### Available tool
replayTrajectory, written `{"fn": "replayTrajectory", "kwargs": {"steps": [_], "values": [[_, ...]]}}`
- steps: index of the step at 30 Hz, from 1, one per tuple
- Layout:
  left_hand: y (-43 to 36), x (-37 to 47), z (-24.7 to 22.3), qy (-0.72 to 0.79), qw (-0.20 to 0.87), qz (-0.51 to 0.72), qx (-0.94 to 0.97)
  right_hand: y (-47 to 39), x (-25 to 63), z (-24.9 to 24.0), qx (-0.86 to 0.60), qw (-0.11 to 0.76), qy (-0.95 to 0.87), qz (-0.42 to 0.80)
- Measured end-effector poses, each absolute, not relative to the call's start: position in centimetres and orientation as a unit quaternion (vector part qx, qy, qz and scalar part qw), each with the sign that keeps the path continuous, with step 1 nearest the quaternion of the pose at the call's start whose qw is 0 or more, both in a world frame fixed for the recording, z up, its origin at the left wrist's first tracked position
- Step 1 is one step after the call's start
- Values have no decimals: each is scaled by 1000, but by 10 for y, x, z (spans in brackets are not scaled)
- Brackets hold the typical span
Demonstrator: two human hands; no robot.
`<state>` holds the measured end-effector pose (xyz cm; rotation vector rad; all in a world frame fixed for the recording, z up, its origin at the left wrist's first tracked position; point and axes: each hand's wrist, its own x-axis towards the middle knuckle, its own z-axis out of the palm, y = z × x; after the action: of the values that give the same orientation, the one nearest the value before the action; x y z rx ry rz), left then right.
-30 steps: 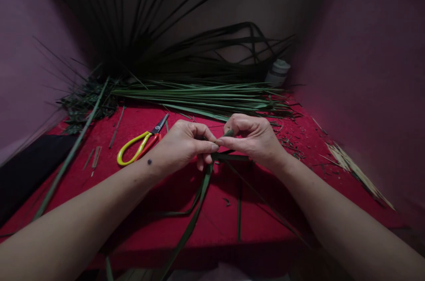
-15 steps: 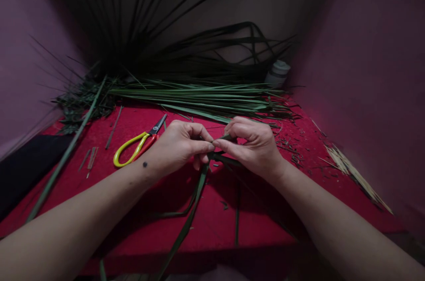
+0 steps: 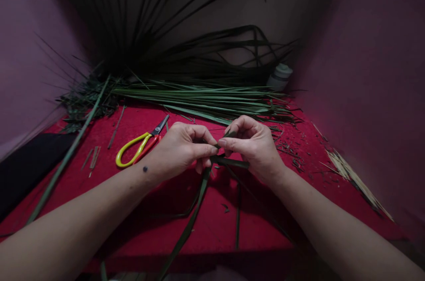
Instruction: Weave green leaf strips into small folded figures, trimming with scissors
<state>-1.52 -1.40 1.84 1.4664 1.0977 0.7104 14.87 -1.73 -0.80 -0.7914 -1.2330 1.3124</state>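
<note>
Above the middle of the red cloth, both hands pinch long green leaf strips [image 3: 191,222]. My left hand [image 3: 191,146] is closed, thumb and forefinger gripping the spot where the strips cross. My right hand [image 3: 254,143] is closed as well, its thumb and fingertips holding a strip end just beside the left fingertips. One strip hangs down toward the table's front edge, and another short length points right beneath my right hand. The crossing itself is partly hidden by the fingers. Scissors [image 3: 141,148] with yellow and red handles lie beside my left wrist, not touched by the fingers.
A bundle of long green leaves [image 3: 199,99] lies across the back of the red cloth [image 3: 212,236]. A white container [image 3: 280,77] stands behind it at right. Thin pale sticks [image 3: 357,181] and leaf scraps [image 3: 294,157] lie at right; a long green stem [image 3: 71,150] slants at left.
My right hand's fingers have shifted slightly, and the strip end now sticks up between them. The view has moved a little, so everything sits slightly farther right. My left hand keeps its pinch.
</note>
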Motion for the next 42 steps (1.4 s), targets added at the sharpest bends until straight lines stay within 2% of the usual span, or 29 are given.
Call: {"fn": "replayTrajectory", "kwargs": {"steps": [7,14,27,34,42], "values": [[-14,-15,19,463,557,299,621,-16,150,-8,-341,563,-496,566],[-13,-12,19,468,537,290,639,-13,156,-11,-341,493,-497,627],[-14,-8,20,485,571,277,602,-20,148,-6,-443,508,-474,566],[-13,-12,19,486,590,284,579,-19,150,-8,-378,488,-503,605],[-11,-12,18,489,573,278,597,-16,149,-11,-382,490,-514,592]]}}
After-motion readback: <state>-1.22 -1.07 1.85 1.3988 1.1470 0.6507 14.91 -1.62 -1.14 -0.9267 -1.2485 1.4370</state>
